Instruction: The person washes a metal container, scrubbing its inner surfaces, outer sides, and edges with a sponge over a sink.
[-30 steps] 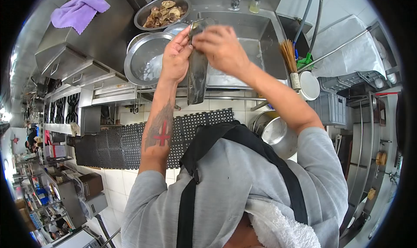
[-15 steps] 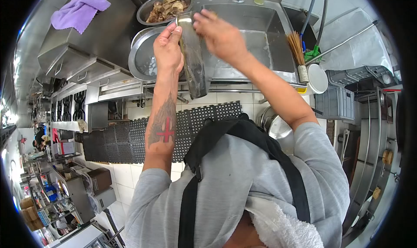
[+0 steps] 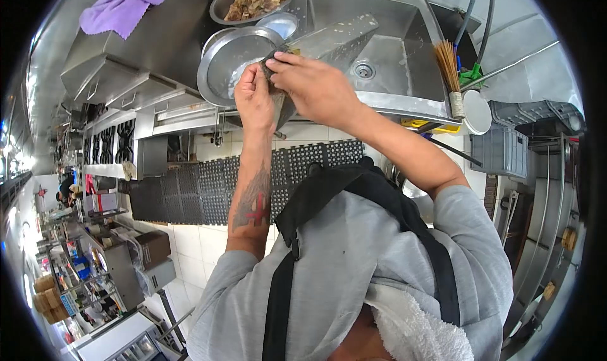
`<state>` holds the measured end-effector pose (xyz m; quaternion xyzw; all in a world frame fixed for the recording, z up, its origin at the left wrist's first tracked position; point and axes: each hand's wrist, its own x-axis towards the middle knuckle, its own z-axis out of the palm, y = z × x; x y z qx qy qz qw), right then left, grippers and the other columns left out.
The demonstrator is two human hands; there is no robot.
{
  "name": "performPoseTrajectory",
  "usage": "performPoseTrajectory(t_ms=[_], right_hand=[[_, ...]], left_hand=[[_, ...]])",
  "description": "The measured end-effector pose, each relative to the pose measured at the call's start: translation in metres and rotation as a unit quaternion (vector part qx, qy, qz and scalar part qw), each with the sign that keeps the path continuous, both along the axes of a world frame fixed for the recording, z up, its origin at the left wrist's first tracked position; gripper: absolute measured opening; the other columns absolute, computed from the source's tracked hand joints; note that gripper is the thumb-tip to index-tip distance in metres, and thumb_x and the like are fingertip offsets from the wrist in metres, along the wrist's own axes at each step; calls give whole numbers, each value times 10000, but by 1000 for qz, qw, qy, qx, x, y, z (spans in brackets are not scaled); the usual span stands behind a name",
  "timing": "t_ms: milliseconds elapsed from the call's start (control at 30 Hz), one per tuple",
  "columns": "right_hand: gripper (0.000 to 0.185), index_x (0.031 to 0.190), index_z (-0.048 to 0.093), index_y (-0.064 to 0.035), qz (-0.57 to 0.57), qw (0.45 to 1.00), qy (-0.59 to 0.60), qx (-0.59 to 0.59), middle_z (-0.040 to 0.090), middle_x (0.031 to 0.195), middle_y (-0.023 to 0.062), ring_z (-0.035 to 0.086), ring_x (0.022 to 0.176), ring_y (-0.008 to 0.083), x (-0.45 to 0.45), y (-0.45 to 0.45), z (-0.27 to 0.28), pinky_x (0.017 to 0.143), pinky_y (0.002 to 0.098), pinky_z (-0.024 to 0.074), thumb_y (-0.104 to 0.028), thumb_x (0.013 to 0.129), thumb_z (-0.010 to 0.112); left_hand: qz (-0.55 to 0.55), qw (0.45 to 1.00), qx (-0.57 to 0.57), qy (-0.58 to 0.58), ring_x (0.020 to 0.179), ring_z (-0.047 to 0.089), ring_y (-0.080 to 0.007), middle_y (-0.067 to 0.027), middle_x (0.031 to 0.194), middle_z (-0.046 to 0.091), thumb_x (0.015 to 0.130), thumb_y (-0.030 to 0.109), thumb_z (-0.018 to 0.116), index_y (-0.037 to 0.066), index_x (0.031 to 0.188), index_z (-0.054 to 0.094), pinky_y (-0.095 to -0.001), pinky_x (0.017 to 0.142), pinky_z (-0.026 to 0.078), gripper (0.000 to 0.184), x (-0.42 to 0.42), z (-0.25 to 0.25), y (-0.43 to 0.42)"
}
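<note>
A long wet metal container [image 3: 344, 37] with droplets on it slants from in front of me out over the sink. Its near end is partly hidden by my hands. My left hand [image 3: 255, 101] is closed at its left edge, fingers pinched together. My right hand [image 3: 313, 86] presses a dark scrubbing pad [image 3: 273, 56] with a bit of yellow by it against the same end, close to my left fingertips. Behind the hands is a large metal bowl [image 3: 218, 63] with wet, whitish patches inside.
The steel sink [image 3: 404, 51] has a drain at its bottom. A bowl of bones or meat pieces [image 3: 256, 1] stands at the back, a smaller bowl [image 3: 278, 24] before it. A bristle brush [image 3: 449, 70] stands at the sink's right. A purple cloth [image 3: 123, 8] lies far left.
The container has swung from hanging down toward me to slanting up and right over the sink. My right hand has come down beside my left. The view has shifted slightly.
</note>
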<state>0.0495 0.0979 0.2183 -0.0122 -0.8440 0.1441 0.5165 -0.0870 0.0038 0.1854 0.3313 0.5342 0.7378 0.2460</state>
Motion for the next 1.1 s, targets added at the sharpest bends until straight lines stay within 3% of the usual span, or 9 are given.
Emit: performPoseTrajectory(t_ms=[100,367,500,567,667,867,1000,1033,1100], right_hand=[[158,977,740,-87,-43,992,-25,-117,759,1121,63,720,1067,281,-1,23,-8,908,406,588,-98,850,647],[198,1042,750,-76,-63,994,-56,-68,758,1112,102,725,1016,296,3,50,-23,887,428,583,-132,905,619],[285,1150,730,-67,-213,961,-43,-173,746,1137,144,725,997,313,8,123,-49,852,442,583,-135,901,608],[301,1184,721,-91,-149,941,-238,-190,710,1272,109,674,1175,310,-14,93,-35,1020,428,534,-145,911,607],[327,1149,713,-54,-18,996,-86,-30,708,1253,120,652,1219,333,-35,-15,-36,1091,442,494,-111,857,577],[243,1035,712,-62,-173,949,-187,-184,729,993,164,685,1036,351,1,138,-18,898,465,552,-167,823,654],[251,1042,700,-59,-74,934,-307,-167,720,1020,187,702,966,359,-14,133,-8,837,489,565,-189,832,657],[242,1067,693,-62,-57,972,-197,-117,710,1104,196,702,966,370,-20,86,-24,831,506,565,-164,857,629],[315,1155,688,-28,53,987,-130,-72,687,1228,180,647,1192,351,-15,15,-31,1079,487,486,-122,867,601]], left_hand=[[14,999,31,-37,918,594,-76,-4,994,696,1082,246,586,24,1058,685,-244,846,466,245,5,-1,-6],[99,990,39,-90,812,584,-78,18,933,670,1064,234,614,42,1050,701,-247,737,470,211,-4,-9,-39],[81,993,37,-83,986,689,-176,-122,1108,735,1079,242,582,-23,1121,681,-333,914,543,287,-23,-6,-69],[71,995,32,-68,1005,691,-189,-133,1124,733,1080,246,579,-31,1131,676,-349,940,543,298,-28,0,-67],[70,993,20,-93,1039,690,-205,-136,1146,726,1082,249,573,-41,1147,667,-372,973,543,312,-33,-1,-67],[50,993,12,-103,1087,686,-222,-144,1189,712,1081,246,574,-50,1187,653,-387,983,548,324,-54,-10,-90],[84,992,-5,-94,1085,689,-275,-175,1196,707,1086,276,558,-67,1184,645,-422,984,547,367,-55,-8,-75],[75,992,-12,-97,1090,688,-285,-189,1212,700,1088,279,550,-73,1188,640,-435,991,543,377,-53,-3,-66],[64,992,-42,-104,1119,681,-314,-219,1252,678,1089,291,538,-94,1226,615,-471,1015,531,415,-51,-2,-65]])
